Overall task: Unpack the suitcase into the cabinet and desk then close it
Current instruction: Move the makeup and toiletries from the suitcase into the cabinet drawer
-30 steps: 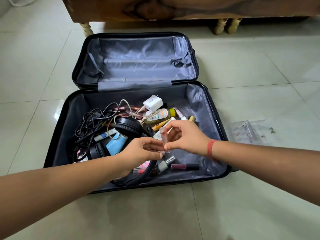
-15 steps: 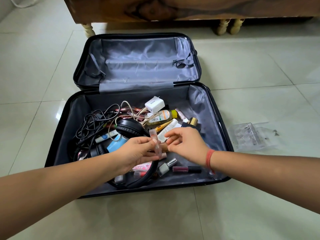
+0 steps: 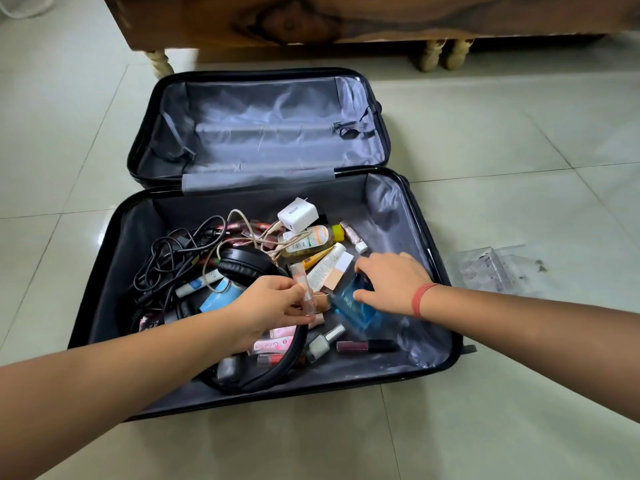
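Left hand (image 3: 273,306) pinches a clear gloss tube (image 3: 304,292); right hand (image 3: 391,282) curls round a blue bottle (image 3: 356,308).
Both inside the open suitcase (image 3: 391,209) — the bottle looks glassy, likely weighty and slick; grip its broad sides.

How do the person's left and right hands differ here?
The left hand pinches a clear tube; the right hand curls round a blue bottle. The right wrist wears a red band; the left wrist is bare. Both are over the suitcase's full near half.
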